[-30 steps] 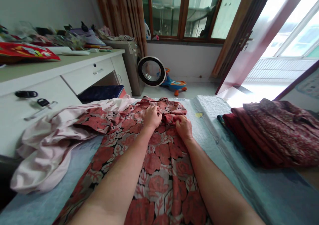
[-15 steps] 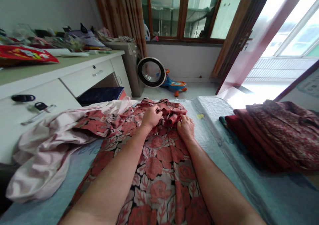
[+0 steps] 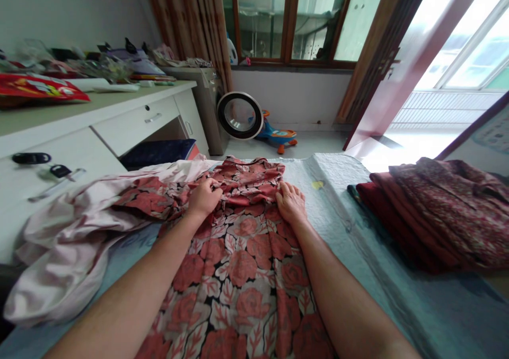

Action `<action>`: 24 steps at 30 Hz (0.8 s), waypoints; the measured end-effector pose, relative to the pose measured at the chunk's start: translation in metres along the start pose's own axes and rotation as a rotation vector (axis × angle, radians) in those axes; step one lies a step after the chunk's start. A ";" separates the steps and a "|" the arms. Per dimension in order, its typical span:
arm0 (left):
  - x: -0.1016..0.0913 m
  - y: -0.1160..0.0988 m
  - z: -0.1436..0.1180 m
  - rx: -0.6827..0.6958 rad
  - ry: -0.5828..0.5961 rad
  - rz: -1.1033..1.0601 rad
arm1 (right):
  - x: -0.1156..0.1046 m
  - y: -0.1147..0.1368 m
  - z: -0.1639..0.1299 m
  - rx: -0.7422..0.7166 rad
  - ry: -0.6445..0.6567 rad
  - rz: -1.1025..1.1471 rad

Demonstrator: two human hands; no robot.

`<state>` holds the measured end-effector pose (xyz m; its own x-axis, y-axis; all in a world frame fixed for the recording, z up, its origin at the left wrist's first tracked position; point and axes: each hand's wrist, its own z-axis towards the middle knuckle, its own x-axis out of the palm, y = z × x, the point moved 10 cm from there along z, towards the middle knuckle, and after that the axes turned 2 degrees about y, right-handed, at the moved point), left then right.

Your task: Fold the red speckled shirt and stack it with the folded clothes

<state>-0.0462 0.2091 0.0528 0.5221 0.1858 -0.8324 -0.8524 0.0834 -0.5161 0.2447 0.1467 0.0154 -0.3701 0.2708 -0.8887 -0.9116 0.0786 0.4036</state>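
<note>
A red rose-print garment [image 3: 242, 263] lies spread along the pale blue bed cover [image 3: 397, 295] in front of me. My left hand [image 3: 204, 198] is closed on a fold of this garment near its far left part. My right hand [image 3: 291, 202] rests flat on the cloth at the far right edge, fingers together and pressing down. Both forearms stretch over the fabric toward the far end.
A pale pink garment [image 3: 67, 242] lies crumpled at the left. Folded dark red clothes [image 3: 429, 210] are stacked at the right. A white desk [image 3: 99, 120] with drawers and clutter stands to the left. Beyond the bed are a round fan [image 3: 240, 115], a toy car [image 3: 278, 134] and an open door [image 3: 401, 62].
My left hand has slid left along the cloth, pulling the bunched top part flatter. My right hand went from gripping the folds to lying flat at the right edge.
</note>
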 end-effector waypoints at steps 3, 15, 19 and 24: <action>0.005 0.007 0.000 -0.035 0.126 0.325 | 0.000 0.001 0.000 -0.008 0.014 -0.008; 0.078 -0.149 0.049 0.401 0.286 0.132 | -0.004 0.007 -0.003 -0.020 0.021 -0.041; 0.118 -0.182 0.068 0.359 0.321 0.038 | -0.004 0.007 -0.004 -0.027 0.025 -0.041; 0.151 -0.189 0.083 0.227 0.342 -0.120 | -0.002 0.004 -0.003 -0.021 0.021 -0.014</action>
<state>0.1916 0.3029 0.0417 0.5644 -0.1701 -0.8077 -0.7493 0.3051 -0.5878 0.2418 0.1434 0.0184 -0.3606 0.2497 -0.8987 -0.9203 0.0616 0.3864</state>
